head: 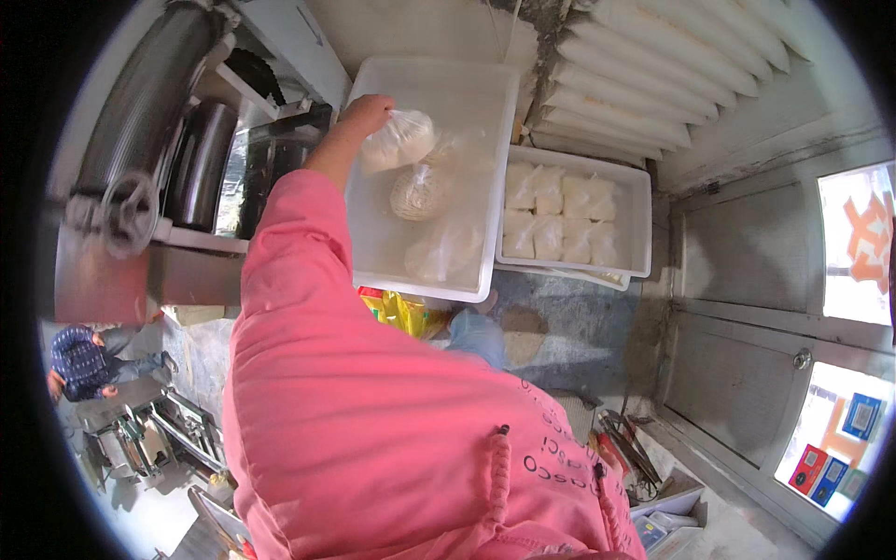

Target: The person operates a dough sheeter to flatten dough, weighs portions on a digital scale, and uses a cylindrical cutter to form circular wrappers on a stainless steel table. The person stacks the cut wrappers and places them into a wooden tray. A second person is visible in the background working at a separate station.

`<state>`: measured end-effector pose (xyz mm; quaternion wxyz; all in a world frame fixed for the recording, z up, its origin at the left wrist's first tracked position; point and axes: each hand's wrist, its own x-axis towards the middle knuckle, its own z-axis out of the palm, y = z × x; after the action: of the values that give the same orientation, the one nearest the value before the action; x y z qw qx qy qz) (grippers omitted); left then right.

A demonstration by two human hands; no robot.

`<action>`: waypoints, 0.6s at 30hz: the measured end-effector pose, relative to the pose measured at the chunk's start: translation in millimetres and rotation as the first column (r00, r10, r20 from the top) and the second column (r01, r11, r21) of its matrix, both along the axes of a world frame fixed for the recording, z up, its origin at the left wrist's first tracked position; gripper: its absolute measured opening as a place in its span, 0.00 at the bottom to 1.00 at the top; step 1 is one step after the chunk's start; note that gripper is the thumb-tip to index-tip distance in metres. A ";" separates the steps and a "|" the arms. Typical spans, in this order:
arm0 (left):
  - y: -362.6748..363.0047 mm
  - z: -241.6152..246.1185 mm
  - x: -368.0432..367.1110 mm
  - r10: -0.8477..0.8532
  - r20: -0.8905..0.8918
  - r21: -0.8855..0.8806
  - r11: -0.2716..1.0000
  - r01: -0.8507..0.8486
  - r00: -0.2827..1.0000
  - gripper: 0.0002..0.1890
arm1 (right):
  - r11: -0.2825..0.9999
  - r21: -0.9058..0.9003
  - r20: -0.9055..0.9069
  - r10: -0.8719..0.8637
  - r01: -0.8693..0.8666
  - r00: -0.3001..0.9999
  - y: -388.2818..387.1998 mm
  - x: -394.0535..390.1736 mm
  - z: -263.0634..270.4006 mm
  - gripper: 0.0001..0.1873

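Observation:
My left hand (371, 113), at the end of a pink sleeve, grips the gathered top of a clear plastic bag of pale food (402, 143). It is over the left side of a large white plastic tub (498, 210). Below the held bag, a rounded bag of what looks like noodles (414, 197) rests in the tub. Another clear bag of pale contents (444, 250) lies near the tub's front edge. My right hand is out of view.
A white crate (633, 224) holds several bagged pale portions, right of the tub. Left stands a machine with metal rollers (203, 164) and a handwheel (131, 213). A yellow package (402, 313) is under the tub's front edge. Another person (84, 360) is at far left.

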<state>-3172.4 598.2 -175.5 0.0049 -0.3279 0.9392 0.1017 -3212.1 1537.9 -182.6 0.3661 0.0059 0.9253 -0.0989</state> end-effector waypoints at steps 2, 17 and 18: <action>-27.0 -21.5 -10.5 -0.026 -0.002 0.024 0.999 0.026 1.000 0.07 | 0.997 -0.072 0.143 0.033 -0.023 0.989 -27.3 -9.1 1.8 0.12; -162.7 -115.4 -100.2 0.121 0.099 -0.154 0.982 -0.105 0.988 0.09 | 0.997 -0.079 0.160 0.010 0.003 0.987 -193.7 -79.3 14.8 0.10; -162.8 -117.6 -102.7 0.056 0.089 -0.170 0.985 -0.040 0.994 0.09 | 0.997 -0.070 0.174 0.029 -0.017 0.984 -194.8 -81.4 12.3 0.10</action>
<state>-3275.1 435.4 -293.1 0.0187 -0.3541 0.9350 0.0068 -3293.6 1343.1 -170.2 0.4472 -0.0088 0.8856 -0.1252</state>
